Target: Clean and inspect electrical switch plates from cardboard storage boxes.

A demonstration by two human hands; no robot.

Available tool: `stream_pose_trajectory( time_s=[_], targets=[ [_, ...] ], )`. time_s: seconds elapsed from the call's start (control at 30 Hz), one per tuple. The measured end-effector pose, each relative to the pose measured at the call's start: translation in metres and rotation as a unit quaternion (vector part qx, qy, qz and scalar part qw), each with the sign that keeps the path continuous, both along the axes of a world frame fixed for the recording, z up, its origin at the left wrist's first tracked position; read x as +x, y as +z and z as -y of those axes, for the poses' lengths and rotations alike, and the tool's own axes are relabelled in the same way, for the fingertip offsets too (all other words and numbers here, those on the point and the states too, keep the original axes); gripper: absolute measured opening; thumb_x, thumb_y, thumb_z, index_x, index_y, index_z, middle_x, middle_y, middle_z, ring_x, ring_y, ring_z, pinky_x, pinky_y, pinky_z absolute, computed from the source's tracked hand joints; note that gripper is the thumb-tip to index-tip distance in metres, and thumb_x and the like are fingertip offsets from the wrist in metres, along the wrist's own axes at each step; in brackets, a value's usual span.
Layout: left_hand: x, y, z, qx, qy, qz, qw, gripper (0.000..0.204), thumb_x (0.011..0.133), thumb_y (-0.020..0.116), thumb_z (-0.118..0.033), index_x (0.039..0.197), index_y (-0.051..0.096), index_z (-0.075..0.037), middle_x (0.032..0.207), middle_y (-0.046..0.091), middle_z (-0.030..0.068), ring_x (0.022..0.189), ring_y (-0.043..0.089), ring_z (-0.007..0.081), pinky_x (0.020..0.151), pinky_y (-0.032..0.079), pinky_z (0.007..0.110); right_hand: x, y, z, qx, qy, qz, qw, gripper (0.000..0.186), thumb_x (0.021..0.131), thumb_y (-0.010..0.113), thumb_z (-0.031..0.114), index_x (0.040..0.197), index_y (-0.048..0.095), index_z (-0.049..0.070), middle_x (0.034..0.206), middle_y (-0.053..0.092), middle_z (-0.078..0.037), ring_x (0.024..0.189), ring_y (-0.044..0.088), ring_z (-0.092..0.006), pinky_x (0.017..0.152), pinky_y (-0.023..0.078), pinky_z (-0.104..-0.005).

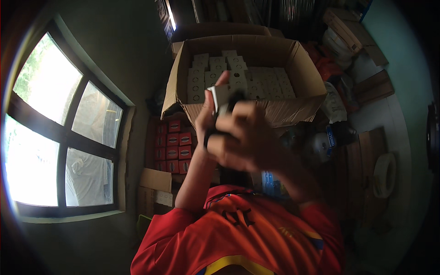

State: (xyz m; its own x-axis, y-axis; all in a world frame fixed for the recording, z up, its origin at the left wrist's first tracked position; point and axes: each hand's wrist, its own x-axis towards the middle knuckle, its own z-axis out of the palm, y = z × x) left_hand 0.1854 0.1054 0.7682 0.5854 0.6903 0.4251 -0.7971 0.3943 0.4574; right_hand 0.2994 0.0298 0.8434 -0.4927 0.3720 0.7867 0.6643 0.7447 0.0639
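Note:
My left hand (206, 117) is raised in front of the large carton, its thumb and fingers closed round a small pale box (222, 97). One side of that box catches the light as a white edge. Close against it, my right hand (243, 133) is smeared by motion, with its fingers curled. A blurred dark thing (237, 97) shows at the right fingertips, its kind too unclear to name. Behind both hands stands the open cardboard carton (288, 110), holding rows of small whitish boxes (270, 82) with round marks on them.
Several small red boxes (173, 152) are stacked left of my forearm, above a smaller open carton (156, 181). A window (68, 128) fills the left side. To the right are a white plastic bag (333, 106), a white ring-shaped roll (385, 175) and cardboard pieces (357, 34).

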Motion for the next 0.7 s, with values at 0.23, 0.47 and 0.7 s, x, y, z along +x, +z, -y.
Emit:
stream_pose_trajectory(
  time_s=[0.23,0.47,0.7],
  targets=[
    [0.006,0.012,0.013,0.093,0.106,-0.166,0.976,0.066,0.113,0.031,-0.053,0.165,0.030,-0.012,0.138,0.060,0.0127,0.127,0.060,0.0233,0.109,0.048,0.036,0.024,0.011,-0.009,-0.038,-0.117,-0.114,0.986,0.038,0.075,0.087,0.017,0.108,0.068,0.020,0.117,0.061,-0.006,0.103,0.055,-0.0319,0.090,0.046,-0.0432],
    [0.009,-0.004,-0.002,0.010,0.038,-0.007,0.999,0.101,0.096,0.041,-0.082,0.161,0.035,-0.005,0.146,0.054,0.0155,0.133,0.056,0.0290,0.113,0.047,0.043,0.015,-0.019,0.002,-0.097,-0.022,-0.041,0.994,0.056,0.095,0.071,0.048,0.144,0.063,0.022,0.147,0.053,-0.017,0.136,0.049,-0.0409,0.113,0.040,-0.0554],
    [0.000,-0.026,-0.006,-0.064,0.002,0.044,0.997,0.066,0.102,0.057,-0.048,0.151,0.048,-0.005,0.131,0.065,0.0140,0.118,0.066,0.0258,0.109,0.052,0.041,0.024,-0.043,-0.010,-0.133,0.053,-0.295,0.945,0.138,0.072,0.092,0.058,0.165,0.009,-0.002,0.168,0.020,-0.029,0.157,0.020,-0.0451,0.125,0.023,-0.0561]
  ],
)
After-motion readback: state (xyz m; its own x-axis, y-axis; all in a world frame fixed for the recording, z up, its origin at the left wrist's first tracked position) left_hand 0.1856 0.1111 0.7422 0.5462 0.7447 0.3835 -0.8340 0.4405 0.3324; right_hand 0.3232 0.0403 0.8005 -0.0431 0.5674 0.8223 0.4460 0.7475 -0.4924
